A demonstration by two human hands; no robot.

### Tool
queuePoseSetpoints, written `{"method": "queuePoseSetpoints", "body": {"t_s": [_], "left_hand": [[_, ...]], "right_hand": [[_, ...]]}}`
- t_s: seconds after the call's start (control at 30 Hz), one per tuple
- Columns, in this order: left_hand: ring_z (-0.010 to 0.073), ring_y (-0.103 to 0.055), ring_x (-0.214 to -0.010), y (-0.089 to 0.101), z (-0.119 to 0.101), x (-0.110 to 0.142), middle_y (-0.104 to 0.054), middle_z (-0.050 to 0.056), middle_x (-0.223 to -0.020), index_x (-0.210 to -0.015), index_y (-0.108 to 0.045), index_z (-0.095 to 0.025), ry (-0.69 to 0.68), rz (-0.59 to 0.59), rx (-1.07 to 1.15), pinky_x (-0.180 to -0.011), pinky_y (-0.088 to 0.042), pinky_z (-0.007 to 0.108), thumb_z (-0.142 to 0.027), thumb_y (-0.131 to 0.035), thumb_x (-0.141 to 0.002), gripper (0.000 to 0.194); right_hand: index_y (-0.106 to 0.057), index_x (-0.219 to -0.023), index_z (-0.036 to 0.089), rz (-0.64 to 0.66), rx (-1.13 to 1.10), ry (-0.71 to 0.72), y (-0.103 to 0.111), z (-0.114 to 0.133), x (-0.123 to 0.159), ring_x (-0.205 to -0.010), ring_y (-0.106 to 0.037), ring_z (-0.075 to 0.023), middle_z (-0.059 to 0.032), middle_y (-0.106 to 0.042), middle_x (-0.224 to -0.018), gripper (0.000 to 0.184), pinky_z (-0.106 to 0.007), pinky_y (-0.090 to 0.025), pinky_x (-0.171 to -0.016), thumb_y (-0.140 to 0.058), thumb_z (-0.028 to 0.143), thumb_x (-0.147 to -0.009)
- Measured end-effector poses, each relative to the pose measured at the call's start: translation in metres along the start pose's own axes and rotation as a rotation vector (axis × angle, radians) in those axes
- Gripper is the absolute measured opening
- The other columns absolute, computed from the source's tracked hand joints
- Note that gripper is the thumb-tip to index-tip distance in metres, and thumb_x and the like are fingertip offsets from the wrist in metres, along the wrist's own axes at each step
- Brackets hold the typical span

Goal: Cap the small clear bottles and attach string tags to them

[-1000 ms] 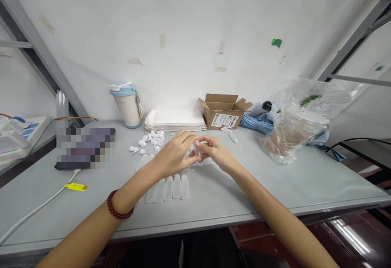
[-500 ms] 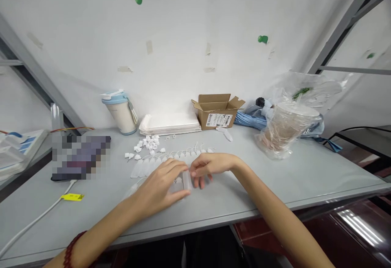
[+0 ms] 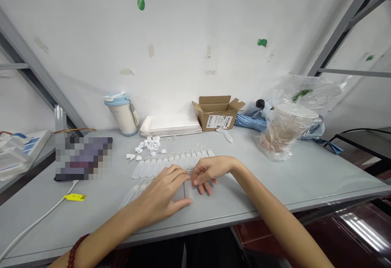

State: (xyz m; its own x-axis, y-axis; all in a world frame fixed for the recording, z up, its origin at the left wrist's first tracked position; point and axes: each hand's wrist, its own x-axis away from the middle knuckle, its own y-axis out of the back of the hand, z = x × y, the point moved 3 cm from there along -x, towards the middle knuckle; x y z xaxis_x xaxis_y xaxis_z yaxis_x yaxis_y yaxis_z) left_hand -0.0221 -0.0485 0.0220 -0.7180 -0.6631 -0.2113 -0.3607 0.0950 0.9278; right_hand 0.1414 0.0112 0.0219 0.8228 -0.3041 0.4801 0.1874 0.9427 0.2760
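Observation:
On the desk near its front edge, my left hand (image 3: 165,190) grips a small clear plastic box (image 3: 187,190) between thumb and fingers. My right hand (image 3: 212,172) is bent over the box's right end, thumb and forefinger pinched together, the other fingers hanging loosely. Whatever is in that pinch is too small or hidden to make out. Behind both hands lies a row of translucent white tubes (image 3: 152,167) with thin strings at their tops. More such tubes (image 3: 131,194) lie partly under my left forearm. A heap of small white caps (image 3: 150,143) sits beyond the row.
At the back stand a blue-lidded cup (image 3: 122,115), a stack of white sheets (image 3: 171,125) and an open cardboard box (image 3: 217,115). A plastic-wrapped container (image 3: 288,127) is at right, beside blue fabric (image 3: 250,121). A blurred flat object (image 3: 85,158) with a white cable (image 3: 39,221) lies left.
The view has tilted slightly. My right hand's lower fingers have shifted a little, and small white bits seen inside the clear box before no longer show. Both hands stay at the box.

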Motion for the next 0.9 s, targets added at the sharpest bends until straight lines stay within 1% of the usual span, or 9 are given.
{"method": "queuePoseSetpoints", "body": {"t_s": [0.2,0.57,0.63,0.67,0.7,0.73,0.8,0.87,0.9], "left_hand": [[0.0247,-0.050,-0.104,0.000,0.002,0.000,-0.059,0.008,-0.109,-0.112,-0.054,-0.018,0.007,0.025,-0.014,-0.088,-0.044,0.040,-0.039,-0.060,-0.083,0.037],[0.0251,-0.048,-0.108,-0.004,0.003,0.004,-0.058,0.009,-0.113,-0.116,-0.052,-0.017,-0.047,0.003,-0.100,-0.090,-0.043,0.039,-0.046,-0.059,-0.082,0.045],[0.0255,-0.048,-0.108,0.000,0.004,0.003,-0.059,0.009,-0.113,-0.116,-0.053,-0.018,-0.062,-0.022,-0.108,-0.090,-0.042,0.040,-0.049,-0.059,-0.081,0.047],[0.0258,-0.048,-0.108,0.003,0.008,0.001,-0.059,0.009,-0.113,-0.115,-0.054,-0.019,-0.063,-0.044,-0.114,-0.091,-0.042,0.040,-0.050,-0.058,-0.082,0.046],[0.0261,-0.049,-0.108,0.008,0.014,-0.003,-0.060,0.009,-0.112,-0.114,-0.055,-0.019,-0.052,-0.074,-0.121,-0.091,-0.042,0.041,-0.051,-0.056,-0.083,0.045],[0.0261,-0.049,-0.108,0.013,0.023,-0.008,-0.061,0.009,-0.112,-0.112,-0.056,-0.019,-0.027,-0.117,-0.131,-0.091,-0.041,0.041,-0.049,-0.053,-0.085,0.041],[0.0253,-0.051,-0.104,0.026,0.052,-0.021,-0.063,0.009,-0.107,-0.105,-0.060,-0.018,0.102,-0.221,-0.153,-0.090,-0.042,0.041,-0.042,-0.044,-0.090,0.033],[0.0265,-0.052,-0.104,0.037,0.087,-0.035,-0.065,0.010,-0.104,-0.101,-0.063,-0.017,0.230,-0.308,-0.197,-0.091,-0.041,0.043,-0.034,-0.039,-0.091,0.031],[0.0273,-0.052,-0.103,0.040,0.103,-0.044,-0.066,0.010,-0.102,-0.099,-0.064,-0.016,0.258,-0.289,-0.227,-0.092,-0.040,0.044,-0.030,-0.039,-0.089,0.030]], "right_hand": [[-0.057,-0.086,0.013,-0.005,-0.011,-0.026,-0.001,0.001,0.000,-0.051,-0.061,-0.0066,0.0013,-0.063,-0.070,0.014,-0.017,-0.033,-0.043,-0.052,0.025,-0.083],[-0.057,-0.084,0.013,0.014,0.009,-0.017,-0.003,0.004,0.000,-0.050,-0.061,-0.0082,0.0008,-0.063,-0.066,0.011,-0.018,-0.034,-0.043,-0.053,0.023,-0.082],[-0.056,-0.084,0.013,-0.036,-0.006,0.021,-0.001,0.006,0.003,-0.047,-0.061,-0.0091,0.0009,-0.063,-0.063,0.012,-0.018,-0.036,-0.044,-0.051,0.024,-0.083],[-0.056,-0.085,0.014,-0.121,-0.011,0.052,0.003,0.006,0.006,-0.046,-0.060,-0.0095,0.0009,-0.062,-0.062,0.013,-0.019,-0.037,-0.045,-0.050,0.025,-0.084],[-0.056,-0.085,0.014,-0.258,-0.006,0.087,0.011,0.006,0.009,-0.045,-0.060,-0.0099,0.0008,-0.062,-0.061,0.015,-0.020,-0.038,-0.045,-0.047,0.026,-0.085],[-0.056,-0.086,0.014,-0.447,0.017,0.121,0.021,0.004,0.014,-0.044,-0.059,-0.0103,0.0005,-0.062,-0.060,0.016,-0.021,-0.040,-0.047,-0.045,0.026,-0.086],[-0.055,-0.086,0.015,-0.921,0.144,0.126,0.045,-0.005,0.028,-0.048,-0.060,-0.0116,-0.0019,-0.064,-0.066,0.017,-0.024,-0.043,-0.052,-0.042,0.026,-0.088],[-0.058,-0.086,0.016,-1.313,0.395,0.014,0.066,-0.021,0.043,-0.065,-0.064,-0.0163,-0.0057,-0.067,-0.075,0.016,-0.028,-0.046,-0.067,-0.042,0.019,-0.087],[-0.059,-0.088,0.015,-1.410,0.509,-0.081,0.075,-0.030,0.049,-0.077,-0.064,-0.0200,-0.0089,-0.068,-0.083,0.017,-0.031,-0.045,-0.073,-0.042,0.016,-0.086]]}}
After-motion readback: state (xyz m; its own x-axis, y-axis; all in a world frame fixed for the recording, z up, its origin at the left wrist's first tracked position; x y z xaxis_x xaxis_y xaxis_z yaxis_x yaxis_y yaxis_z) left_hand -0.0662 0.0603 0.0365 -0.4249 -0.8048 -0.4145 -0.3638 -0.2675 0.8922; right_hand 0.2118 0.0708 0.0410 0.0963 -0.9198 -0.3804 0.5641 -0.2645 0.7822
